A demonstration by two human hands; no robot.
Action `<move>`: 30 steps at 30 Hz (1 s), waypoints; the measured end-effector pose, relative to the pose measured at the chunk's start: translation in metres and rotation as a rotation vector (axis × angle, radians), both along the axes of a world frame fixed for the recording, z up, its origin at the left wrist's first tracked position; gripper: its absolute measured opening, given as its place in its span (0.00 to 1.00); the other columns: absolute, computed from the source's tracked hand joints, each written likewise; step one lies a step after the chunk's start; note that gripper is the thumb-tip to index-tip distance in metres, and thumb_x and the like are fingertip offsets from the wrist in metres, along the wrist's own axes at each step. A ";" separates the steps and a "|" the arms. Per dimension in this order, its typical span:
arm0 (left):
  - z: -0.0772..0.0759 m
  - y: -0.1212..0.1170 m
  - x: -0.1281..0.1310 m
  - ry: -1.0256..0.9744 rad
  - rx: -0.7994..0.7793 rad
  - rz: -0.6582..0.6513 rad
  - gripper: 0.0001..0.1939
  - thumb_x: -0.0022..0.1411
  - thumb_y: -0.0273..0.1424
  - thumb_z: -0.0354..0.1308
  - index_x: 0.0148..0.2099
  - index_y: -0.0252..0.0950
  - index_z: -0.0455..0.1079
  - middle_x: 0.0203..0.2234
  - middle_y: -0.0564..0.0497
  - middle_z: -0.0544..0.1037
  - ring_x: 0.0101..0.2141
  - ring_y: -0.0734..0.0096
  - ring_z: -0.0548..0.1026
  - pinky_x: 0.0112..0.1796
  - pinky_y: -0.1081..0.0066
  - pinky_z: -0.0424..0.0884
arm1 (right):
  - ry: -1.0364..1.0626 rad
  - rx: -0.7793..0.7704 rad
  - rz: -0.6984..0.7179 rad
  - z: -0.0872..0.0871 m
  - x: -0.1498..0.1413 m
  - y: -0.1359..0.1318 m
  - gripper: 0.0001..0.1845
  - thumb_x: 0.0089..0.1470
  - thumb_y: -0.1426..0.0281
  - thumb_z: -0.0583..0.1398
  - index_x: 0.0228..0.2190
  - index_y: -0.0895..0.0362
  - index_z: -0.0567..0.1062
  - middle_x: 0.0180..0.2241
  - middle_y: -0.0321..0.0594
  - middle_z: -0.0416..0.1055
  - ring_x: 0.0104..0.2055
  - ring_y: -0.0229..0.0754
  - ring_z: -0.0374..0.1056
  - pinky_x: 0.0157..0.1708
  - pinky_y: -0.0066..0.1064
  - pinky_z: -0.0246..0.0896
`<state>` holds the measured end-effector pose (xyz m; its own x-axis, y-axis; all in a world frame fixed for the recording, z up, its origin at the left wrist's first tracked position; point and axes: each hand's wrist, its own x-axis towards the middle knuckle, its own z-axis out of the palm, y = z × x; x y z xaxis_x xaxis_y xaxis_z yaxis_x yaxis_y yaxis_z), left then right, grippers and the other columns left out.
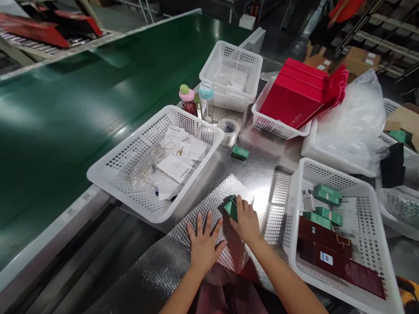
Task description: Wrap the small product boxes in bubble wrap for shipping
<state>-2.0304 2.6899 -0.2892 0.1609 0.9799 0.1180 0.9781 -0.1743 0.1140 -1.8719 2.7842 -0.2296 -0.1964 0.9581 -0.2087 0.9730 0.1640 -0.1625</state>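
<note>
My left hand (205,244) lies with its fingers spread on a sheet of bubble wrap (193,224) that covers the front of the metal table. Just right of it, my right hand (246,220) is closed around a small green box (231,208), held over the same sheet. Farther back on the table lies another small green box (240,152), near a roll of clear tape (229,131). To the right, a white basket (296,192) contains several green boxes (327,194) and dark red boxes (340,261).
On the left a white basket (131,205) has papers and plastic packets; beyond it runs a green conveyor belt (98,96). Two bottles (206,102) stand behind. Red bags (294,93) fill a basket, with clear plastic wrap (353,117) alongside. Another person (340,17) stands at the back right.
</note>
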 end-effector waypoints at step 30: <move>0.032 0.024 0.012 -0.323 0.084 0.032 0.31 0.68 0.30 0.50 0.71 0.33 0.51 0.66 0.30 0.60 0.66 0.45 0.58 0.61 0.41 0.61 | 0.102 -0.011 0.067 -0.003 -0.004 -0.015 0.49 0.53 0.69 0.63 0.69 0.60 0.45 0.62 0.59 0.62 0.60 0.60 0.61 0.56 0.52 0.62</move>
